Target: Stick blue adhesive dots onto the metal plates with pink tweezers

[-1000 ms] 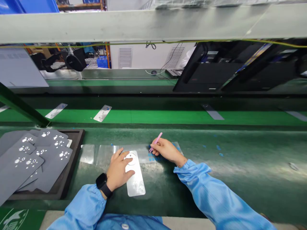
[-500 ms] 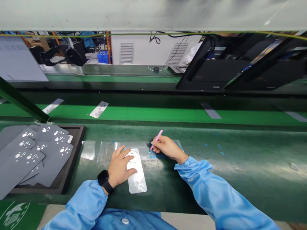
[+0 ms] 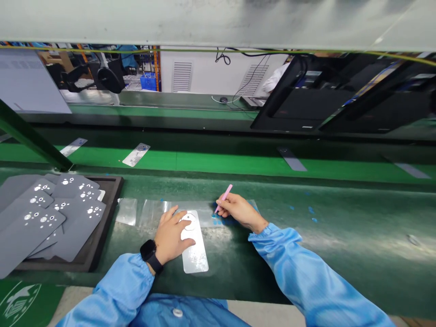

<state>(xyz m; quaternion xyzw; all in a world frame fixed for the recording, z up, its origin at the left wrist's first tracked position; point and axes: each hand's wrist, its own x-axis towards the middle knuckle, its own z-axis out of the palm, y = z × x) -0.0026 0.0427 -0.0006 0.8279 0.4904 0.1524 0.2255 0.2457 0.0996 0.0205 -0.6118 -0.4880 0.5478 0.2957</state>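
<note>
My left hand lies with spread fingers over the upper part of a silvery-white phone-shaped panel, pressing it flat on the green bench. A ring-shaped outline with a small hole shows at the panel's top, partly under the fingers. My right hand pinches slim pink tweezers, whose tip points down at a clear film strip. Small blue dots sit on the strip close to that tip. Part of the strip is hidden beneath both hands.
A dark tray on the left holds overlapping grey panels. Behind the bench, a green conveyor belt carries a silvery panel and a grey panel. Loose blue bits lie at right. A green post slants at left.
The panels on the belt have shifted slightly left. Both hands and the tweezers stay almost where they were; the view has tilted a little.
</note>
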